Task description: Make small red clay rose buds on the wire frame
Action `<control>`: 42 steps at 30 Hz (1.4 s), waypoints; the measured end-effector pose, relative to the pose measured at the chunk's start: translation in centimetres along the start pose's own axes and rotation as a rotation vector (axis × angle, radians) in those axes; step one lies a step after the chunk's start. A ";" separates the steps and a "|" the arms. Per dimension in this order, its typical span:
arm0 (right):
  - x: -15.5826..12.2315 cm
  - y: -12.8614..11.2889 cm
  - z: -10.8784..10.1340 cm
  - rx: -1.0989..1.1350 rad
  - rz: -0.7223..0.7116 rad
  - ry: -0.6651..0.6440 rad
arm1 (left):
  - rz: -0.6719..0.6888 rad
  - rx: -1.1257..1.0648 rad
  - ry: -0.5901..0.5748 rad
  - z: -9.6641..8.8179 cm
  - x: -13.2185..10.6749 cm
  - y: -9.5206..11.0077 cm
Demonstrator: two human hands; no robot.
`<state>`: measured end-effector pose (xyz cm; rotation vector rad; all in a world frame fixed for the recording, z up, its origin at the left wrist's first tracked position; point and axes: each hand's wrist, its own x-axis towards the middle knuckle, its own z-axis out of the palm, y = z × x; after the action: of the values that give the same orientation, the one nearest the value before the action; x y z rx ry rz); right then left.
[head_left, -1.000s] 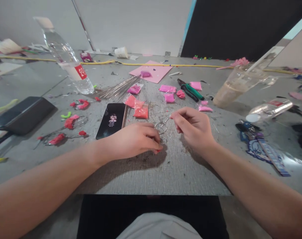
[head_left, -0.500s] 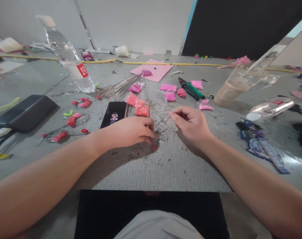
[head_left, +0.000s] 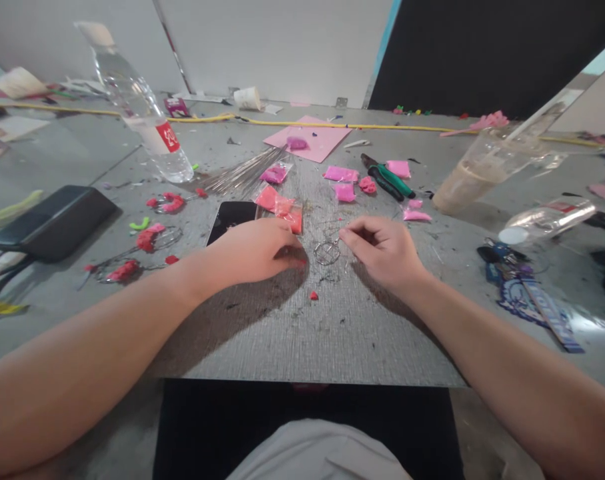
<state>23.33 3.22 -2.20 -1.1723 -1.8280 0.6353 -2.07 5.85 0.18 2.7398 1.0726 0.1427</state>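
My right hand [head_left: 382,250] pinches the end of a thin wire shape [head_left: 327,252], its rounded, crossed loops lying just left of the fingertips. My left hand [head_left: 262,250] is palm down to the left of the wire, apart from it. Its thumb and fingers are drawn together, with a hint of red at the tips; what they hold is unclear. A small red clay bit [head_left: 313,295] lies on the table below the wire. Behind my left hand are a dark phone [head_left: 232,217], partly covered, and packets of coral clay [head_left: 285,208].
Red clay and wire pieces [head_left: 145,240] lie left, beside a black box-like device [head_left: 52,223]. Behind are a water bottle [head_left: 157,133], a bundle of wires [head_left: 242,172], pink packets [head_left: 340,174] and green-handled pliers [head_left: 385,177]. A drink cup [head_left: 467,173] and keychains [head_left: 522,287] stand right.
My left hand has drawn back slightly left, away from the wire shape, and its fingers have come closer together. My right hand keeps its pinch. The view has shifted a little.
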 end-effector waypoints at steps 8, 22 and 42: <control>-0.2 -0.7 0.3 -0.056 -0.018 -0.114 | 0.031 -0.244 0.142 0.8 -0.1 1.2; -1.1 -1.9 0.1 -0.073 -0.215 -0.235 | -0.255 -0.736 0.229 0.7 -0.7 4.2; -1.0 -2.7 -0.3 0.058 0.030 -0.122 | 0.060 -0.450 0.375 0.7 -1.1 4.5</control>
<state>22.52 1.16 -0.40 -1.1460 -1.8840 0.7868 0.18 1.73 0.40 2.3817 0.8984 0.8268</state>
